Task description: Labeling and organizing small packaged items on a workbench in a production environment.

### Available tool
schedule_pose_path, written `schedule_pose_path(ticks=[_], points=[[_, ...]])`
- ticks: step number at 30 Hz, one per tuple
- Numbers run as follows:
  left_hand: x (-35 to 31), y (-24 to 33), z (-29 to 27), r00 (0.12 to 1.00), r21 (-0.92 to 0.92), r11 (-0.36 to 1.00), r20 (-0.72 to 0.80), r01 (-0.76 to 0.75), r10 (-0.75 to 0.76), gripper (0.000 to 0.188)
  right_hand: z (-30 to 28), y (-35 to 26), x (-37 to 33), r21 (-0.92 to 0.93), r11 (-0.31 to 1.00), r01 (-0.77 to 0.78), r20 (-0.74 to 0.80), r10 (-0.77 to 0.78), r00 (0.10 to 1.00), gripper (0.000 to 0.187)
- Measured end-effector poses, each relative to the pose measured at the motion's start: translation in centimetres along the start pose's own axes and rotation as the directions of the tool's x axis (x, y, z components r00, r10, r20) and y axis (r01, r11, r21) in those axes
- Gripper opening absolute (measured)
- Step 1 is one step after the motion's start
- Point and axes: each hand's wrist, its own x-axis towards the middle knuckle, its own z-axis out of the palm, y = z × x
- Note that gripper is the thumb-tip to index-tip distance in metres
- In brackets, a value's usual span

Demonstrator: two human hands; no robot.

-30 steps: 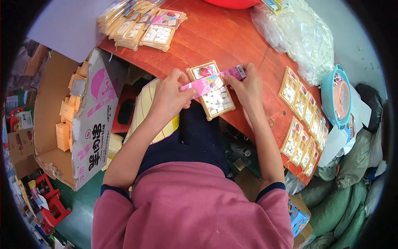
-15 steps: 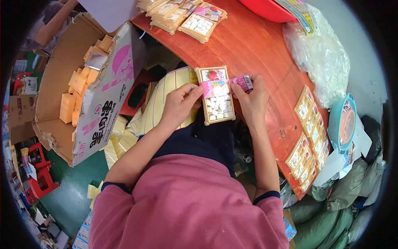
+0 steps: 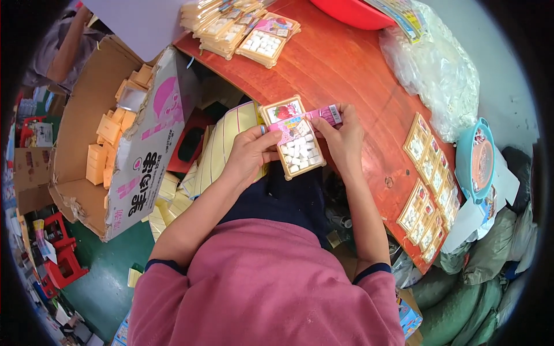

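A shallow tan plastic tray (image 3: 301,154) of white marshmallow-like pieces, with a strawberry picture at its far end, is held at a tilt over my lap by the table's near edge. Across its upper part lies a pink printed paper band (image 3: 324,114), whose loose end sticks out past the right side. My left hand (image 3: 247,153) grips the left rim, thumb pressing on the band. My right hand (image 3: 345,135) is closed on the band at the right rim, thumb on top; its other fingers are partly hidden.
Filled trays are stacked on the red table (image 3: 340,75) at the far left; more trays (image 3: 428,164) lie at right. A clear plastic bag (image 3: 441,75), red basin (image 3: 352,12) and blue basket (image 3: 476,161) stand beyond. Left, a cardboard box (image 3: 147,138) holds orange pieces.
The tray has turned slightly anticlockwise and shifted a little left, together with both hands. The band's loose end now points more up and right.
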Motion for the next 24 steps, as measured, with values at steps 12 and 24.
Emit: schedule_pose_path(ticks=[12, 24], points=[[-0.1, -0.7, -0.9, 0.873, -0.384, 0.915, 0.48, 0.125, 0.082, 0.041, 1.1, -3.3, -2.0, 0.629, 0.637, -0.446, 0.496, 0.112, 0.861, 0.023], [-0.7, 0.2, -0.8, 0.912, -0.353, 0.929, 0.407, 0.106, 0.051, 0.041, 0.4, -3.5, -1.8, 0.43, 0.877, -0.213, 0.366, 0.047, 0.93, 0.019]])
